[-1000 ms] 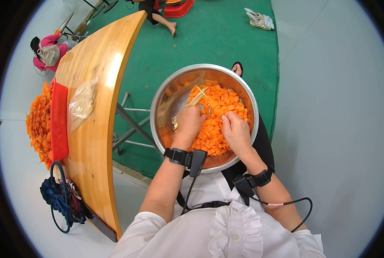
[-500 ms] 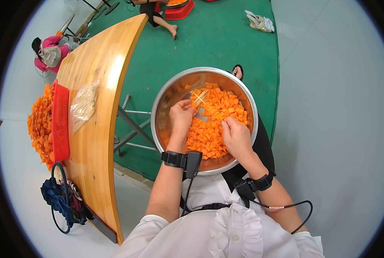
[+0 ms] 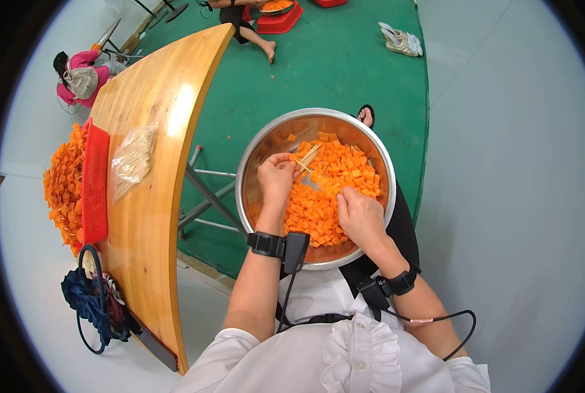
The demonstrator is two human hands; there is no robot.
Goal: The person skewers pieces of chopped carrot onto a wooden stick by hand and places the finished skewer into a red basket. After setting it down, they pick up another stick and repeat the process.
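A large steel bowl (image 3: pixel 245 219) rests on my lap with diced orange pieces (image 3: pixel 315 219) in it; they look like carrot. Inside its left side, my left hand (image 3: pixel 277 180) is closed in a pinch on a thin wooden toothpick (image 3: pixel 303 166). Just beyond those fingertips lies a small bunch of toothpicks (image 3: pixel 312 154), which the single one crosses. My right hand (image 3: pixel 362 216) is closed over the right part of the pile, thumb and fingers together. Whatever its fingertips grip is hidden.
On the wooden table (image 3: pixel 148 242) at left lie a plastic bag of toothpicks (image 3: pixel 134 157) and a red basket (image 3: pixel 96 183) heaped with orange pieces on sticks. A dark blue bag (image 3: pixel 86 298) is nearby. Two other people, one in pink (image 3: pixel 83 75), sit farther off. Shoes (image 3: pixel 400 40) lie on the green floor.
The view has shifted slightly, so the bowl and table appear a little lower and to the right. My left hand still pinches the toothpick; my right hand remains closed at the pile.
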